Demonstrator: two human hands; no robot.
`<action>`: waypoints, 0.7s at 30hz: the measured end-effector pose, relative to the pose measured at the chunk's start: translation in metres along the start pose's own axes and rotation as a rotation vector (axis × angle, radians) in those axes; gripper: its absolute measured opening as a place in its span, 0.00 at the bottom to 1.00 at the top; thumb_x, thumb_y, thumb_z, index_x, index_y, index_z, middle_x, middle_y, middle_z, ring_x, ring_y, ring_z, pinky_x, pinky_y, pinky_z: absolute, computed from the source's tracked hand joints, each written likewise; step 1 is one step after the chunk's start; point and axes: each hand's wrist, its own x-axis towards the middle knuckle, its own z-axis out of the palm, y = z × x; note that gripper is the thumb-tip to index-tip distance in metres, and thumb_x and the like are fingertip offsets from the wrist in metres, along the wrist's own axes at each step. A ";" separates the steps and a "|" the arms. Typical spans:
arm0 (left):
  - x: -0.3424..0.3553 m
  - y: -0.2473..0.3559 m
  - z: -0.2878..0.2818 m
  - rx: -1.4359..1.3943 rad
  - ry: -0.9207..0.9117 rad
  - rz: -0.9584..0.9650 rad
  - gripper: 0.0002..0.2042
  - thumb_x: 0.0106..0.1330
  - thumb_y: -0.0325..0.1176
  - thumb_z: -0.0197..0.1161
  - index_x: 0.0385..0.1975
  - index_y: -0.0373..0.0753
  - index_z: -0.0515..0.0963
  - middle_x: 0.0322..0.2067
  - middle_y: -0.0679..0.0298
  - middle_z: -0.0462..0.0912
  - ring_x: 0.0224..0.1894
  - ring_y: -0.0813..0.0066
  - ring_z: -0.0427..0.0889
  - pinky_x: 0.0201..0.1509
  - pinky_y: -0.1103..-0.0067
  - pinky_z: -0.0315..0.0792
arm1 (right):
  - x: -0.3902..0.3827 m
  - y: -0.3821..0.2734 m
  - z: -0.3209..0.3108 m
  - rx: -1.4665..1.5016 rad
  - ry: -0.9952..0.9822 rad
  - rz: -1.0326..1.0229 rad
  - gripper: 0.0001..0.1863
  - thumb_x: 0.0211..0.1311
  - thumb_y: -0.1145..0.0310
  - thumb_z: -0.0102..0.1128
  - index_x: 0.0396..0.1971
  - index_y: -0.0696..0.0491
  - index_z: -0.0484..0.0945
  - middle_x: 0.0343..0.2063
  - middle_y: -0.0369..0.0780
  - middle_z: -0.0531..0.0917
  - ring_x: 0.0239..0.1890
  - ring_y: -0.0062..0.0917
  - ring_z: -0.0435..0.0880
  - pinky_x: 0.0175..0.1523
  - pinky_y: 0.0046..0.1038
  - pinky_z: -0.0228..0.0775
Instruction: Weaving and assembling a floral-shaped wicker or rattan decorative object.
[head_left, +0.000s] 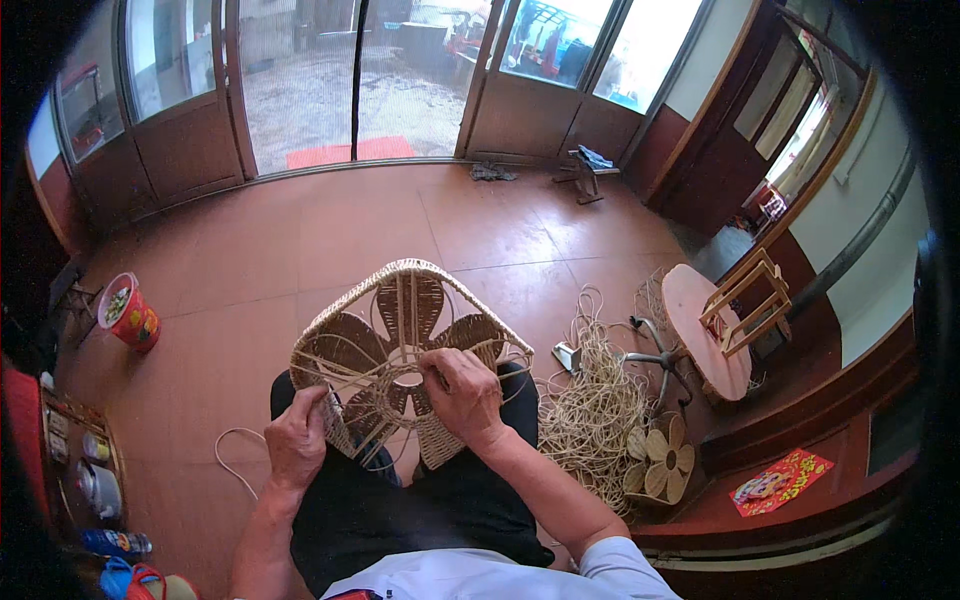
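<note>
A partly woven flower-patterned basket point(410, 305) of tan cord rests on my lap. Its petals are brown and ring a small round opening, and a braided rim runs along the far side. My left hand point(297, 437) is closed on the basket's near left edge. Close to the centre, my right hand point(460, 390) pinches a cord, its fingertips partly hidden behind the knuckles. Several thin cords stretch across the weave between my hands. A loose cord point(236, 432) curls onto the floor beside my left hand.
To my right lies a tangled cord pile point(595, 430), with a finished-looking woven flower piece point(668, 460) by it. Beyond stand a round pink-topped table point(690, 320) and a small wooden stool frame point(750, 305). A red bucket point(130, 318) stands at left; a cluttered shelf point(75, 450) is nearer.
</note>
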 end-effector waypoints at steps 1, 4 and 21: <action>-0.004 0.000 -0.003 0.016 -0.024 -0.042 0.09 0.77 0.27 0.64 0.53 0.43 0.83 0.40 0.52 0.92 0.42 0.48 0.93 0.41 0.62 0.84 | 0.000 0.000 -0.001 0.002 -0.011 -0.019 0.07 0.63 0.77 0.70 0.40 0.53 0.84 0.37 0.42 0.89 0.39 0.41 0.89 0.44 0.39 0.80; -0.015 0.004 -0.010 -0.015 -0.064 -0.057 0.09 0.77 0.27 0.64 0.53 0.43 0.84 0.39 0.51 0.91 0.43 0.47 0.92 0.42 0.62 0.83 | -0.004 -0.004 -0.001 0.005 -0.035 -0.019 0.08 0.63 0.77 0.71 0.40 0.53 0.84 0.37 0.43 0.89 0.39 0.42 0.89 0.44 0.39 0.81; -0.002 -0.009 -0.022 0.029 -0.083 -0.049 0.07 0.80 0.28 0.64 0.53 0.41 0.83 0.35 0.52 0.90 0.37 0.59 0.94 0.38 0.68 0.81 | 0.006 0.006 0.008 0.018 -0.093 0.042 0.18 0.68 0.78 0.68 0.56 0.52 0.79 0.41 0.44 0.90 0.43 0.43 0.90 0.49 0.42 0.82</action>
